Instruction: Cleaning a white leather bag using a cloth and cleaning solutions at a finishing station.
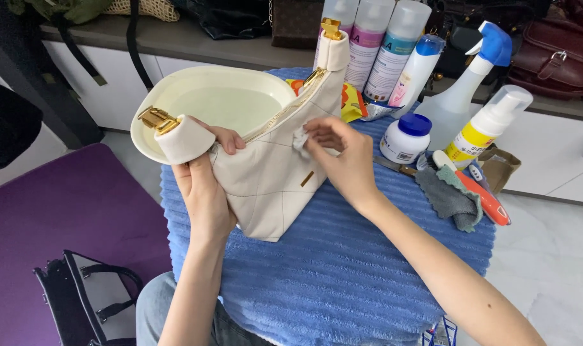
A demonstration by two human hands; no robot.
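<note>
A round table is covered by a blue ribbed cloth [330, 269], and on it a cream leather handbag [272, 179] is held upright near the middle, its base resting on the cloth. Behind the bag a cream basin [176, 96] holding pale liquid is seen, and to the right a row of spray bottles [384, 48] is stood along the far edge. The bag's left end, near a gold clasp [155, 119], is gripped by the left hand [205, 186], the fingers being wrapped round its edge. A small white wipe [301, 142] is pinched in the right hand [342, 157] and pressed against the bag's front just below the zip. A white jar with a blue lid [406, 138] is set near the right hand.
</note>
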